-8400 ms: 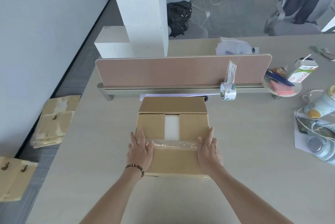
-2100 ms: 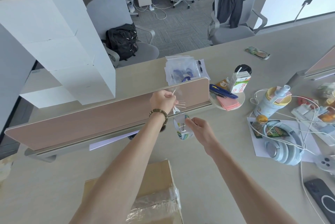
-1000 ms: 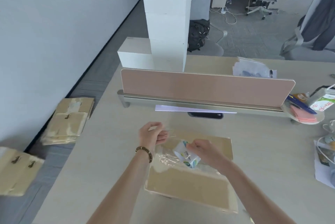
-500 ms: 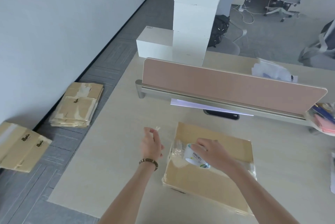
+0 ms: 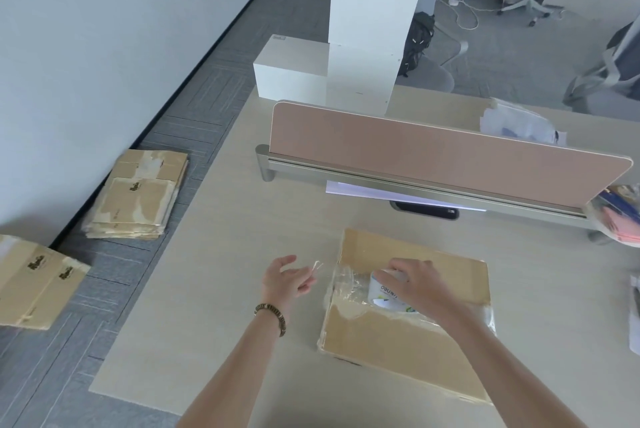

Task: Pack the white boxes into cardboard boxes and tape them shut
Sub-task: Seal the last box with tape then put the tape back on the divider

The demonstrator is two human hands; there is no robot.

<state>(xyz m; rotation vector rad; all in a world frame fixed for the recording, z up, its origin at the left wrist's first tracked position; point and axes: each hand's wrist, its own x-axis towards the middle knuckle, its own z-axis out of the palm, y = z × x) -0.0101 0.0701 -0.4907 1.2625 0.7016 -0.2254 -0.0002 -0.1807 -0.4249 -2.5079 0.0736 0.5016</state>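
Observation:
A closed cardboard box [image 5: 408, 341] lies on the desk with clear tape across its top. My right hand [image 5: 415, 285] grips a roll of clear tape [image 5: 384, 296] and holds it on the box's left part. My left hand [image 5: 285, 280] hovers just left of the box and pinches the loose end of the tape strip [image 5: 317, 268] between its fingertips. Behind the divider, a tall stack of white boxes [image 5: 367, 29] rises above a lower white box [image 5: 287, 71].
A pink desk divider [image 5: 433, 157] crosses the desk behind the box. Flattened cardboard boxes [image 5: 138, 195] and a taped carton [image 5: 31, 282] lie on the floor to the left. A dish of sticky notes [image 5: 620, 220] sits at the right edge.
I took the tape roll from the divider and brought it down onto the box. Over the last second my left hand has drawn the tape end out past the box's left edge.

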